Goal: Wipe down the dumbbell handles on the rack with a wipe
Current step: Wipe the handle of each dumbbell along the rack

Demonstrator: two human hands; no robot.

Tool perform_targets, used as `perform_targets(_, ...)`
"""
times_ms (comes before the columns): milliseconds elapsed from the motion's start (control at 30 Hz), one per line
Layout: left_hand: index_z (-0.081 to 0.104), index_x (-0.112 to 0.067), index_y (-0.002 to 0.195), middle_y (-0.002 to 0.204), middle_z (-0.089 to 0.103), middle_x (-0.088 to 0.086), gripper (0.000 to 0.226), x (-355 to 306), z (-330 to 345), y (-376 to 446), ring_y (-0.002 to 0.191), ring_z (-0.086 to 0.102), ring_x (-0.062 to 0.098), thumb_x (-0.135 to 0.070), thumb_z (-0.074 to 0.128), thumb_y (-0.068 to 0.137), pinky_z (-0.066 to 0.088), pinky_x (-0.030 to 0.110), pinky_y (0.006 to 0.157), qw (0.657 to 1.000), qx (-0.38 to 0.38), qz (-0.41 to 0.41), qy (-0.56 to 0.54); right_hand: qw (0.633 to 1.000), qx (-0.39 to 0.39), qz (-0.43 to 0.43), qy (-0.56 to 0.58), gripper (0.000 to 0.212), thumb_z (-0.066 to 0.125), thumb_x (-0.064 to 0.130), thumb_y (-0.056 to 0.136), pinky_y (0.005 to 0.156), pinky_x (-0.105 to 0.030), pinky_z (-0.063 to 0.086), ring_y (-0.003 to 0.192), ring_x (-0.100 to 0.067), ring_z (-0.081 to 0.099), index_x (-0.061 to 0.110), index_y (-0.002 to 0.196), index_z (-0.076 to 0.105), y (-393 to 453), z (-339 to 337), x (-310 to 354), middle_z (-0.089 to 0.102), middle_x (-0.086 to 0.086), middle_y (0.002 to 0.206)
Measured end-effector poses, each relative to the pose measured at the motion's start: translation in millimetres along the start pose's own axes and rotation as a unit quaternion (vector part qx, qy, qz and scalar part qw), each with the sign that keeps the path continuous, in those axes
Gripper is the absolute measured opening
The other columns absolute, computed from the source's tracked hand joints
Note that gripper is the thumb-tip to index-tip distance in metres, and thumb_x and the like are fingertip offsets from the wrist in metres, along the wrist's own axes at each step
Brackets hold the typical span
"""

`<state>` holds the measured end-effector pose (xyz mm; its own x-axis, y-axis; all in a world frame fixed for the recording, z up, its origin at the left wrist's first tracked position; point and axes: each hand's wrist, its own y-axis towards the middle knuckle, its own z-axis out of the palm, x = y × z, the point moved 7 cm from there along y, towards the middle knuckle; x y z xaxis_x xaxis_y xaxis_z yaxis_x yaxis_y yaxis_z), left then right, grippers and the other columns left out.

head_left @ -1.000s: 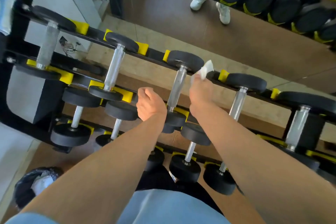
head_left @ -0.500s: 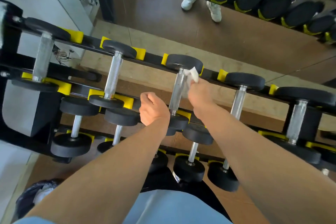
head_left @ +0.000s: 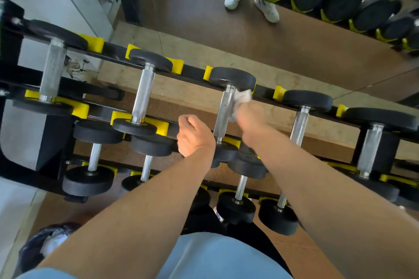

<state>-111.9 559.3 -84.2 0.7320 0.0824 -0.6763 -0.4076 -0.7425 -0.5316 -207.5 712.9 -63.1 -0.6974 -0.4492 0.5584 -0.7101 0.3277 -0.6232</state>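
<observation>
Right now my right hand (head_left: pixel 250 115) has the white wipe (head_left: pixel 242 97) bunched in its fingers and pressed against the upper part of a chrome handle (head_left: pixel 223 115). That handle belongs to the third dumbbell (head_left: pixel 232 78) from the left end of the rack's (head_left: pixel 195 72) top tier; the wipe sits just under its far weight head. The hand is blurred, so I cannot make out exactly how each finger lies, only that the wipe is pinched there and touching the metal.

My left hand (head_left: pixel 195 136) hangs beside the same handle, near its lower end, curled into a loose fist and holding nothing. It does not touch the bar.

As for progress, I judge I am partway along the top tier. Nothing in the metal itself shows whether the two handles toward the left end, one (head_left: pixel 53 70) at the corner and one (head_left: pixel 144 93) next to it, are clean, since they look much the same as the rest. Toward the right end two more handles, one (head_left: pixel 300 124) just beside my right forearm and another (head_left: pixel 369 149) farther along, look untouched and probably remain. The lower tiers, with their thinner handles such as this one (head_left: pixel 94 154), likely also remain.
</observation>
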Motion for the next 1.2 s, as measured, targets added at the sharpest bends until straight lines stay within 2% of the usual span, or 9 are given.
perform_targets(267, 0.057, -0.024, 0.104, 0.087, 0.056, -0.001, 0.029, 1, 1, 2, 0.078, 0.053, 0.025, -0.030, 0.029, 0.101, 0.044, 0.038, 0.074, 1.000, -0.005, 0.003, 0.001, 0.821, 0.254, -0.207, -0.467, 0.019, 0.050, 0.004, 0.093, 0.053, -0.025, 0.039, 0.075, -0.024, 0.061, 0.007, 0.102, 0.067, -48, 11, -22, 0.063, -0.007, 0.085)
perform_targets(400, 0.059, -0.024, 0.107, 0.086, 0.058, -0.001, 0.032, 2, 1, 1, 0.079, 0.054, 0.026, -0.030, 0.028, 0.101, 0.044, 0.038, 0.074, 1.000, 0.000, -0.001, -0.010, 0.978, 0.160, -0.021, -0.132, 0.017, 0.043, -0.003, 0.093, 0.080, -0.036, 0.053, 0.081, -0.022, 0.057, 0.003, 0.091, 0.058, -20, -18, 3, 0.059, -0.012, 0.091)
perform_targets(500, 0.057, -0.026, 0.105, 0.086, 0.058, 0.000, 0.030, 1, 1, 2, 0.079, 0.054, 0.026, -0.030, 0.027, 0.101, 0.046, 0.039, 0.076, 1.000, -0.002, -0.002, -0.005, 0.981, 0.035, 0.077, 0.177, 0.017, 0.041, -0.001, 0.097, 0.104, -0.042, 0.048, 0.105, -0.026, 0.060, 0.011, 0.103, 0.051, 4, -28, 11, 0.058, -0.011, 0.102)
perform_targets(600, 0.056, -0.027, 0.103, 0.086, 0.057, -0.002, 0.028, 1, -1, 2, 0.078, 0.052, 0.026, -0.030, 0.028, 0.101, 0.045, 0.039, 0.076, 1.000, -0.008, -0.002, -0.006, 1.000, 0.021, -0.003, -0.015, 0.020, 0.044, 0.015, 0.102, 0.081, -0.033, 0.050, 0.088, -0.025, 0.058, 0.005, 0.103, 0.061, -13, -5, 1, 0.058, -0.008, 0.090)
perform_targets(733, 0.059, -0.026, 0.103, 0.086, 0.057, -0.001, 0.029, 3, -1, 3, 0.079, 0.051, 0.026, -0.029, 0.030, 0.101, 0.045, 0.040, 0.076, 1.000, -0.017, -0.003, -0.012, 0.891, 0.120, -0.195, -0.392, 0.026, 0.039, 0.013, 0.103, 0.069, -0.030, 0.044, 0.091, -0.027, 0.063, 0.005, 0.099, 0.063, -52, 18, -25, 0.061, -0.009, 0.091)
perform_targets(833, 0.059, -0.024, 0.104, 0.087, 0.056, -0.002, 0.030, 3, 0, 2, 0.078, 0.050, 0.026, -0.029, 0.030, 0.101, 0.042, 0.038, 0.075, 1.000, -0.017, 0.003, -0.021, 0.912, 0.191, -0.171, -0.320, 0.030, 0.041, 0.014, 0.101, 0.054, -0.027, 0.035, 0.063, -0.015, 0.053, 0.010, 0.079, 0.061, -57, -6, -23, 0.054, 0.001, 0.067)
perform_targets(967, 0.057, -0.026, 0.102, 0.086, 0.056, -0.004, 0.027, 5, 0, 1, 0.078, 0.051, 0.024, -0.029, 0.030, 0.101, 0.043, 0.038, 0.073, 0.999, -0.028, 0.002, -0.036, 0.948, 0.034, -0.301, -0.096, 0.030, 0.043, 0.010, 0.097, 0.052, -0.025, 0.029, 0.052, -0.005, 0.040, 0.008, 0.071, 0.056, -70, -50, 52, 0.046, 0.004, 0.058)
perform_targets(1100, 0.056, -0.027, 0.101, 0.086, 0.056, -0.005, 0.028, 6, -2, 0, 0.077, 0.051, 0.023, -0.029, 0.029, 0.101, 0.044, 0.038, 0.074, 0.998, -0.037, -0.007, -0.053, 0.697, 0.037, -0.668, -0.259, 0.039, 0.039, 0.003, 0.088, 0.091, -0.017, 0.050, 0.099, -0.002, 0.062, 0.007, 0.107, 0.073, -105, -11, 110, 0.072, 0.000, 0.111)
perform_targets(1200, 0.059, -0.023, 0.105, 0.089, 0.056, -0.004, 0.030, 7, -2, 1, 0.079, 0.050, 0.024, -0.028, 0.030, 0.101, 0.038, 0.037, 0.072, 0.997, -0.039, -0.013, -0.066, 0.486, 0.152, -0.643, -0.572, 0.049, 0.032, 0.014, 0.091, 0.113, -0.044, 0.040, 0.132, -0.026, 0.052, 0.009, 0.123, 0.068, -44, 39, 68, 0.064, -0.011, 0.133)
